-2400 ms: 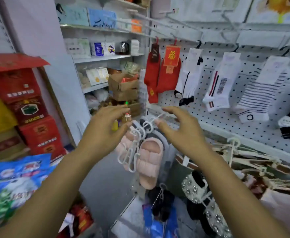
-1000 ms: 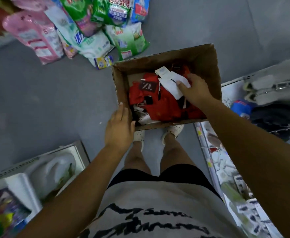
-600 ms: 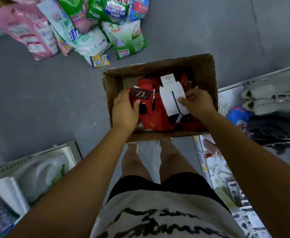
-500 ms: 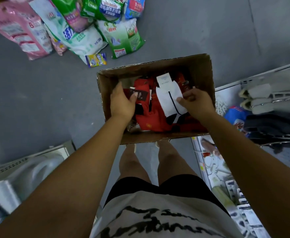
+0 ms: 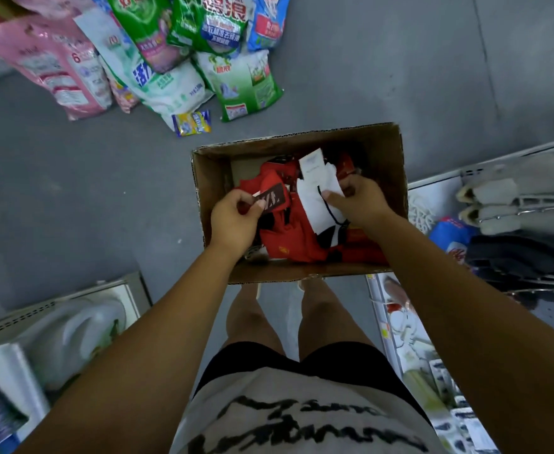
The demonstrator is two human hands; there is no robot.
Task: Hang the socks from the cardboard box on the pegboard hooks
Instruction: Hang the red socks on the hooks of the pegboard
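Pickup stage; nothing hung in view, pegboard out of frame. Box (image 5: 298,275) at centre holds red socks (image 5: 288,237). L hand (image 5: 231,224) pinches their dark tag (image 5: 272,199), R hand (image 5: 359,203) pinches a white pair (image 5: 315,191), all inside box.

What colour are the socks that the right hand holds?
The socks are white with dark trim; head view.

with both arms (image 5: 157,339) stretched forward and down, the left hand (image 5: 233,221) pinches a dark label (image 5: 270,202) between thumb and curled fingers, and the right hand (image 5: 359,201) pinches a white sock (image 5: 316,204) likewise.
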